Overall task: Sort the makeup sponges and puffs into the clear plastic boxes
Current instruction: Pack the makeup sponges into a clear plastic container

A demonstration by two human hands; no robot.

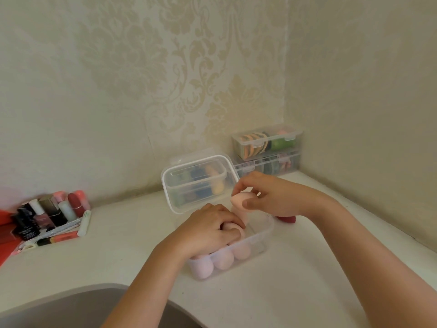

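Observation:
An open clear plastic box (264,235) stands mid-counter with its lid (196,183) raised toward the wall. Several pale pink sponges (223,259) lie packed along its near side. My left hand (210,230) reaches into the box, fingers curled over a pink sponge (230,227) inside. Just above the box's far end my right hand (267,195) pinches a peach sponge (241,201) between thumb and fingers. A dark red sponge (287,219) lies on the counter behind my right wrist, partly hidden.
Two closed clear boxes (267,147) filled with puffs and sponges are stacked in the back right corner. Lipsticks, bottles and pens (52,216) crowd the left by a red tray (7,235). A grey sink basin (71,308) sits at the near edge.

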